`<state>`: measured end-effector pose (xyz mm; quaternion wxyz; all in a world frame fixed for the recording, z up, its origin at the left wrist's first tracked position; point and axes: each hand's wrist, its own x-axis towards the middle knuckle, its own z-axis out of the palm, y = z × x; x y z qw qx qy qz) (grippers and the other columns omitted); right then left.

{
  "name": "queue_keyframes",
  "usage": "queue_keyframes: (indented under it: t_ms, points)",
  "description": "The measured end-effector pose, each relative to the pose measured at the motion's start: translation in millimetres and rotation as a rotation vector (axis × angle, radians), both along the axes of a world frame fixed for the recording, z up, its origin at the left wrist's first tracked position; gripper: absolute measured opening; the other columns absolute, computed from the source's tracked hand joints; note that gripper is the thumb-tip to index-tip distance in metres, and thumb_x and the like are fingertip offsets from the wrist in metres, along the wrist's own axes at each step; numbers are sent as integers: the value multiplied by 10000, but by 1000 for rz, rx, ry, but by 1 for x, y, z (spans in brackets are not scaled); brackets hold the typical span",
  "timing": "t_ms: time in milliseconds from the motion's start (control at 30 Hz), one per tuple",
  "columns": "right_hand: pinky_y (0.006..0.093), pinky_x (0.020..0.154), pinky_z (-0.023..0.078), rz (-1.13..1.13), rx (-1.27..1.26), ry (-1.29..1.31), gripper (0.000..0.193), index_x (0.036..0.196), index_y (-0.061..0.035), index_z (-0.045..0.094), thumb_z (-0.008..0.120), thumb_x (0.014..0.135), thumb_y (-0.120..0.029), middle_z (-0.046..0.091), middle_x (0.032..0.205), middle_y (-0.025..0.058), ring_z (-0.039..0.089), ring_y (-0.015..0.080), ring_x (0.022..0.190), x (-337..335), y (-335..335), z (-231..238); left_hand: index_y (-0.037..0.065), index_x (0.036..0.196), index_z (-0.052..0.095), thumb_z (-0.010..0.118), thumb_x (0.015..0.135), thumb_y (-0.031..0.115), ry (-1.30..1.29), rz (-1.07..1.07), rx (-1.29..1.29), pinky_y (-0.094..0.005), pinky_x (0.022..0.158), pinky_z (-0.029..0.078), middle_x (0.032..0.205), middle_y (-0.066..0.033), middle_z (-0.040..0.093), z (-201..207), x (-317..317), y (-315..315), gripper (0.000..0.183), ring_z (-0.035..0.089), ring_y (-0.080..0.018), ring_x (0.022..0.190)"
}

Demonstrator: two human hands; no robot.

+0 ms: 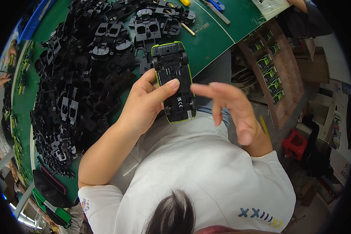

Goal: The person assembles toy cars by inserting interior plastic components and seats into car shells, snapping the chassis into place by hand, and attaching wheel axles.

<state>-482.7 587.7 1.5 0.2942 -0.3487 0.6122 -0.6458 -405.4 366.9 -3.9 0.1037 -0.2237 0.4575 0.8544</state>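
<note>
A toy car (174, 87) with a black underside and a lime-green rim is turned bottom up in front of my body. My left hand (150, 95) grips it from the left, thumb pressed across the black underside and fingers behind. Close by its right edge is my right hand (232, 105), slightly blurred, fingers apart and nothing held. The index fingertip is beside the car's edge; whether it touches cannot be told. Left of the car, a large heap of black plastic parts (78, 78) covers much of the table.
The green table (212, 43) carries a yellow-handled tool (185, 2) and a blue-handled tool (216, 5) at the far side. A brown box (288, 74) at right holds several green toy cars. A red stool (293, 144) stands at right. At far left, other people's hands work beside green cars.
</note>
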Motion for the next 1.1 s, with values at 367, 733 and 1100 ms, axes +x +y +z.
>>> queue_keyframes:
  t_ms: [367,733,1100]
  points:
    - [192,471,389,-163,67,-84,713,1076,71,604,422,982,-612,633,672,64,531,67,525,-20,14,-9,-3,1237,514,611,941,161,8,-26,54,-449,877,573,1136,-220,652,-1,3,0,352,672,-337,1044]
    - [475,903,475,-298,252,860,634,1192,-93,579,847,655,-297,536,1234,204,563,398,1077,8,-50,41,47,1233,454,562,985,154,93,224,23,-401,870,576,1159,-123,623,28,-3,9,291,651,-232,1062]
    - [437,780,452,-359,293,939,490,1098,-92,567,786,686,-242,596,953,101,592,310,897,13,-90,32,98,1203,451,609,971,134,193,417,81,-312,820,529,1075,-31,577,26,7,8,282,591,-129,972]
